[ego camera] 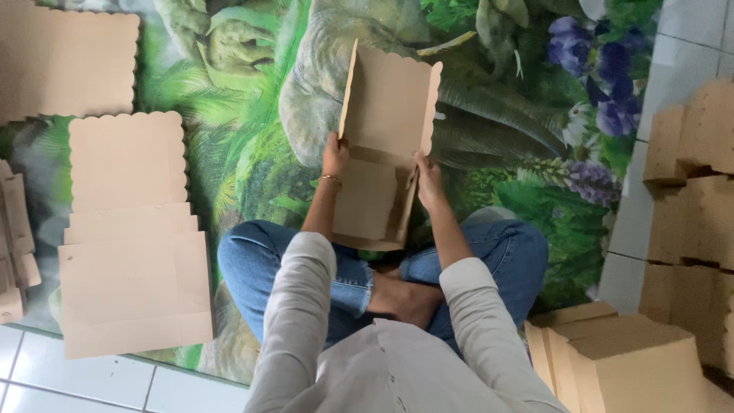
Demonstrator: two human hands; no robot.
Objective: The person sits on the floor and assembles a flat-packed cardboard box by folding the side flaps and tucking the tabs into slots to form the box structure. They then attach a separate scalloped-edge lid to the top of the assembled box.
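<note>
Both hands — left hand (pixel 335 157), right hand (pixel 428 177) — grip a half-folded cardboard box (pixel 380 145), fingers pinching its side flaps.

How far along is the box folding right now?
Done: folded boxes stacked on the right, more by the knee. In hand: the left hand and right hand grip a half-folded box, side flaps raised. Left: a pile of flat cardboard sheets on the mat.
</note>
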